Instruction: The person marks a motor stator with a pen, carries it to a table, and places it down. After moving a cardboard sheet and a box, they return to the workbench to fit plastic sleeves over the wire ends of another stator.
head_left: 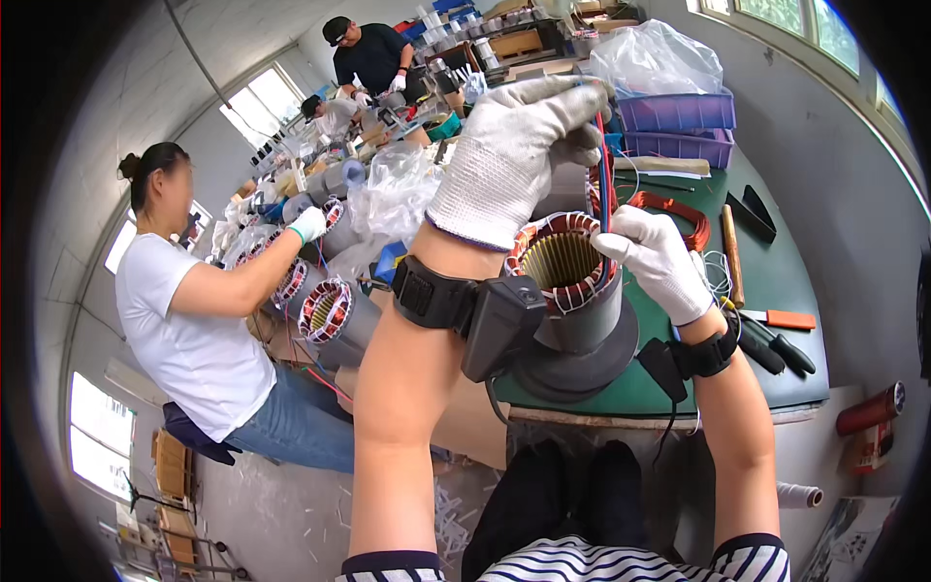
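A motor stator stands upright on a dark round base, with copper windings laced in white round its top rim. Red and blue lead wires rise from the rim's right side. My left hand, in a whitish knit glove, is raised above the stator with its fingers closed on the upper part of these wires. My right hand, also gloved, pinches them low down beside the rim. Each wrist wears a black strapped device. Part of a second stator shows behind the first.
On the green tabletop to the right lie copper coils, a wooden stick, an orange-handled tool and pliers. Purple bins stand behind. On the left, a co-worker handles further stators; others work farther back.
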Tool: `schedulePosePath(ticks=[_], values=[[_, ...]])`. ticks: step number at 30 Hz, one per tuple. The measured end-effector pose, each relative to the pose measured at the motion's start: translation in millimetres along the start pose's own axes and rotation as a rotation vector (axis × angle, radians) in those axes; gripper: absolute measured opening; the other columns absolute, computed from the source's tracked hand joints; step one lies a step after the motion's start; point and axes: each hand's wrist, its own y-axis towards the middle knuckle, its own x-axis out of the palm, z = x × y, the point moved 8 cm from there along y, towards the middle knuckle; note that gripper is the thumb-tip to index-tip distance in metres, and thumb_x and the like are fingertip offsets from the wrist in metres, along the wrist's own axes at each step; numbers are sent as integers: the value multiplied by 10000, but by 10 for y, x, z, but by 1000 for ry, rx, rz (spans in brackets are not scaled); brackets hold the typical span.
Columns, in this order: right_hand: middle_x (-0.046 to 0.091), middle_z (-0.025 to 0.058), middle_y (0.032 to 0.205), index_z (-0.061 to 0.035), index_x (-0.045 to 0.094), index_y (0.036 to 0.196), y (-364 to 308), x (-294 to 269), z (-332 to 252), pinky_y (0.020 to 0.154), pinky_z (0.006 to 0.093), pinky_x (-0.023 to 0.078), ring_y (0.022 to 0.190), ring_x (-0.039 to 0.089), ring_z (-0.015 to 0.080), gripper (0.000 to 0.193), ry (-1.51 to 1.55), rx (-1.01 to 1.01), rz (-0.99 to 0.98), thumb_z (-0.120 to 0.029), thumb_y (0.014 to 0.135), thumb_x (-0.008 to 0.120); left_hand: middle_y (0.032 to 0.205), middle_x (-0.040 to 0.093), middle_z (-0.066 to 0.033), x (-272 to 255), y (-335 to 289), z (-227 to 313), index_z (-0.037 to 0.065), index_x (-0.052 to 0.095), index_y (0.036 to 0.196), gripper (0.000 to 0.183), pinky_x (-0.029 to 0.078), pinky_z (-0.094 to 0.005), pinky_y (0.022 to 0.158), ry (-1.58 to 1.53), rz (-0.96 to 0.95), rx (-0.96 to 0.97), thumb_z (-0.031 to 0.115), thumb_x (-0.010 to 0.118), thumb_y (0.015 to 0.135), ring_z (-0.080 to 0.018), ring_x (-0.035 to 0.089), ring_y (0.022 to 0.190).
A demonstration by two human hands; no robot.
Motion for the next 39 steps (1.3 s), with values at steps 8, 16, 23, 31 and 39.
schedulePosePath(ticks=[8, 16, 23, 31, 39], values=[[601, 138, 826, -1, 431, 1296, -80, 142, -527, 624, 357, 470, 712, 593, 285, 684, -817, -421, 339, -100, 687, 727, 769, 642, -77, -294, 89, -32, -30, 608, 976, 156, 532, -246, 534, 78, 163, 93, 83, 564, 878, -144, 640, 615], [498, 93, 694, -34, 606, 1092, 154, 152, -419, 589, 354, 443, 637, 535, 279, 425, -957, -186, -120, 64, 681, 550, 1093, 599, -80, -1242, -419, -571, -11, 539, 1193, 358, 511, -253, 675, 409, 268, -162, 235, 506, 934, -154, 621, 873], [587, 133, 812, -30, 627, 775, 561, 788, -14, 589, 378, 497, 669, 625, 282, 100, -1119, -22, -584, -55, 679, 612, 961, 619, -48, -1420, -1494, -1424, -28, 563, 1152, 285, 497, -223, 658, 362, 462, -565, 124, 536, 913, -102, 603, 764], [577, 159, 1025, 23, 606, 1033, 383, -10, -173, 780, 322, 454, 859, 573, 296, 244, -709, 260, 79, -81, 814, 590, 878, 650, -91, -1395, -2032, -1502, -25, 614, 1068, 245, 483, -265, 645, 266, 588, -656, 128, 570, 882, -130, 592, 684], [578, 38, 764, 36, 627, 970, -1620, 21, 240, 606, 253, 427, 647, 515, 112, 275, -168, 1126, 295, -216, 920, 528, 980, 648, -184, -1522, -1728, -1718, -5, 634, 1027, 241, 489, -343, 793, 443, 420, -604, 148, 565, 854, -304, 637, 887]])
